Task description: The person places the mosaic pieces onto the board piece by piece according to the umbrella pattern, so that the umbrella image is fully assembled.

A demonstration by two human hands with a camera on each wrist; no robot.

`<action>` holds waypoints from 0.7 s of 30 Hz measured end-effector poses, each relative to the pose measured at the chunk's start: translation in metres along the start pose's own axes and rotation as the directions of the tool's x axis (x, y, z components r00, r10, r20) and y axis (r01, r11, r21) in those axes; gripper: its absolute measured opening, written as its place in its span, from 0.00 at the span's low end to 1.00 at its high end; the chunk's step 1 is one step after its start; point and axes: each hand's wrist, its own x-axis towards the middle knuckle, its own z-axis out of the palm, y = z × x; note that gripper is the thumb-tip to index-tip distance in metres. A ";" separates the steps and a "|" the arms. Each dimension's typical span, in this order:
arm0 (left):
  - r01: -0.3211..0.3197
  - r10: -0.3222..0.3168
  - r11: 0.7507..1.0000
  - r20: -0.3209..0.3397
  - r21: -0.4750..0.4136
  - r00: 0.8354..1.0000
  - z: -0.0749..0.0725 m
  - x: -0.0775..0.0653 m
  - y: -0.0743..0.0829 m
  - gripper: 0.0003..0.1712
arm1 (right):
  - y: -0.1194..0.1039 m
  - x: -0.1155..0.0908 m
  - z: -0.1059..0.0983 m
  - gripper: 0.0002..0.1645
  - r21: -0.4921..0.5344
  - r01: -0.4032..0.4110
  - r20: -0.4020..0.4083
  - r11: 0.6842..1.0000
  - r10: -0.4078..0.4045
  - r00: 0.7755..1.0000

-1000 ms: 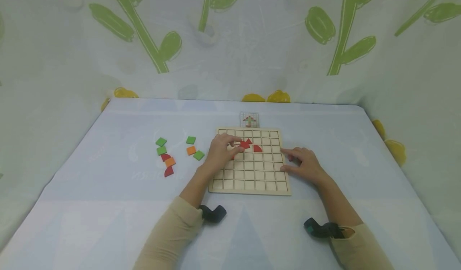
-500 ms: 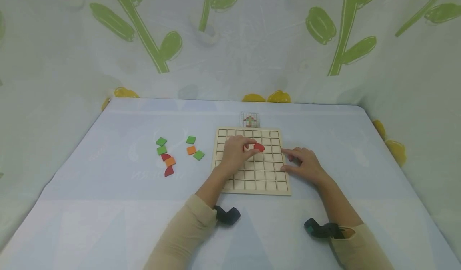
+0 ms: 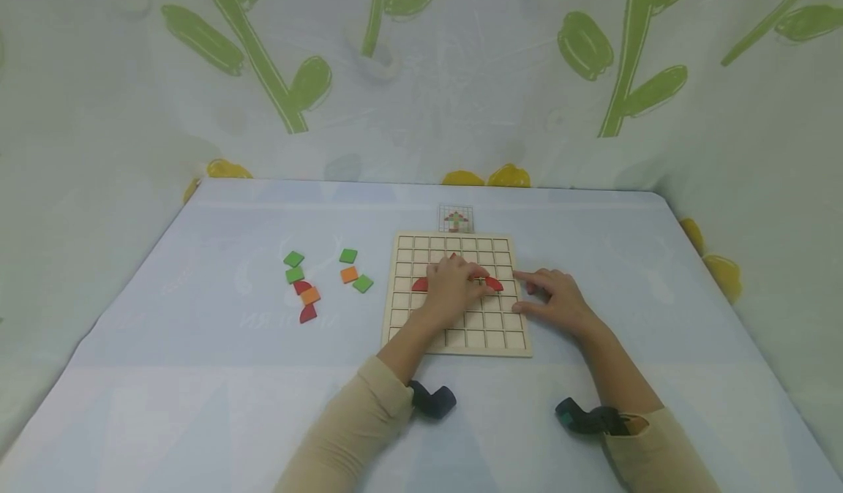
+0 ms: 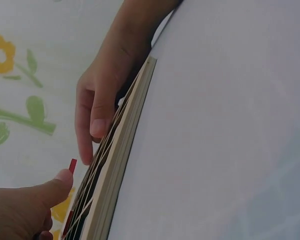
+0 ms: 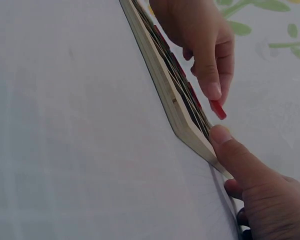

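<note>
My left hand (image 3: 451, 292) reaches over the wooden grid board (image 3: 474, 341) and pinches a red quarter-circle tile (image 3: 495, 284) between thumb and fingers. In the right wrist view that tile (image 5: 218, 109) is held tilted, a little above the board. Another red tile (image 3: 419, 285) sits in the grid left of the hand, and the tip of a red triangle tile (image 3: 453, 256) shows behind it. The hand hides other cells. My right hand (image 3: 560, 304) rests at the board's right edge, thumb and index finger touching the rim, holding no tile.
Left of the board lie loose tiles: several green squares (image 3: 348, 256), orange squares (image 3: 349, 274) and red quarter circles (image 3: 308, 313). A small pattern card (image 3: 456, 219) lies against the board's far edge. Dark wrist cameras (image 3: 435, 403) are strapped to both forearms.
My left hand has moved right across the board, carrying the red quarter-circle tile over the grid towards its right side. The right hand has stayed at the board's edge.
</note>
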 end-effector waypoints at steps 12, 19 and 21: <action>0.007 -0.007 0.999 0.005 0.038 1.000 0.000 -0.003 -0.003 0.18 | 0.003 0.000 0.001 0.34 0.003 0.029 -0.015 1.000 -0.029 0.999; 0.008 -0.008 1.000 0.001 0.018 1.000 -0.001 -0.004 -0.003 0.19 | 0.001 0.000 0.000 0.33 0.000 0.014 -0.006 1.000 -0.014 1.000; 0.002 -0.002 1.000 -0.002 0.022 1.000 0.000 -0.005 -0.003 0.19 | 0.001 0.000 0.000 0.33 -0.005 0.018 -0.008 1.000 -0.018 1.000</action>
